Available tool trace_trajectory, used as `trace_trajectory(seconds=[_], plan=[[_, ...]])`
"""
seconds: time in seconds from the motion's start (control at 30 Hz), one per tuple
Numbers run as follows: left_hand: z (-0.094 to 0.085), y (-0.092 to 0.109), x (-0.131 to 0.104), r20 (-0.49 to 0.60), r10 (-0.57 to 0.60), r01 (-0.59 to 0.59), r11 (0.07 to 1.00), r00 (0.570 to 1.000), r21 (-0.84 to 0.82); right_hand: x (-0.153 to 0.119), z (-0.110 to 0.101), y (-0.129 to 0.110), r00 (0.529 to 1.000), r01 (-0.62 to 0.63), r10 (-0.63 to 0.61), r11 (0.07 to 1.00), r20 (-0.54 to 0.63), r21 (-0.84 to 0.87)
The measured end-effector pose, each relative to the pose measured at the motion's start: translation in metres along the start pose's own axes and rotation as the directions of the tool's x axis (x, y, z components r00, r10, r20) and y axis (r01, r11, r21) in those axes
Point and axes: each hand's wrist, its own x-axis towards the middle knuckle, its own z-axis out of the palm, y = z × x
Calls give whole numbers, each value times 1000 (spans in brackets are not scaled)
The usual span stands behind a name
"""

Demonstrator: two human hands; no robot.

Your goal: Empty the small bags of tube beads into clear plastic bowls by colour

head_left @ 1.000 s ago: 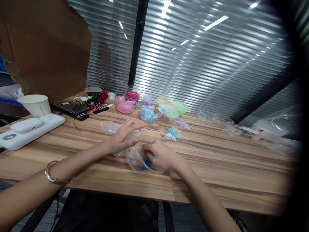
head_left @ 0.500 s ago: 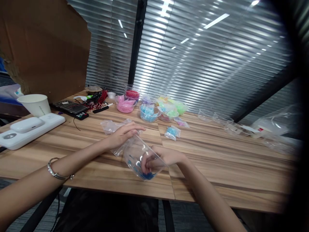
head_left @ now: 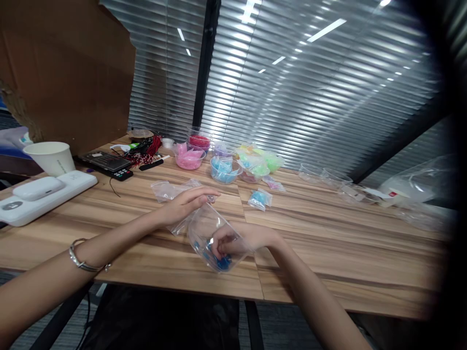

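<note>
A clear plastic bowl (head_left: 207, 226) is tilted toward me at the near part of the table, with small dark-blue pieces (head_left: 223, 263) in its lower side. My left hand (head_left: 184, 204) is closed at the bowl's upper left rim, its fingers stretched over the edge. Inside the bowl, my right hand (head_left: 228, 240) has its fingers bent and pinched down among the blue pieces; how many it grips is hidden. Clear zip bags (head_left: 166, 190) lie under and behind my left hand. A small bag of light-blue pieces (head_left: 260, 199) rests beyond the bowl.
Farther back stand bowls of pink bags (head_left: 188, 158), blue bags (head_left: 224, 170) and green bags (head_left: 257, 167). Clear lids and cups (head_left: 337, 177) are at the right. On the left are a paper cup (head_left: 54, 158), a white power bank (head_left: 69, 184), a remote (head_left: 122, 175) and wires.
Inside the bowl, my right fingers have shifted slightly and the blue pieces are spread differently. My left hand and the bowl stay almost in place.
</note>
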Motion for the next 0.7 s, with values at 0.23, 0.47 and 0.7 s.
trace_trajectory(seconds=[0.23,0.47,0.7], plan=[[-1,-1,-1,-6,30,-30,998,1000,54,1,2,5,1000,-24,22,997,-17,-69],[-3,2,0,2,90,-89,979,996,185,0,2,2,999,-36,31,987,-36,-154],[-4,-2,-1,33,98,-103,964,995,245,-4,0,2,990,-68,35,967,-134,-246]])
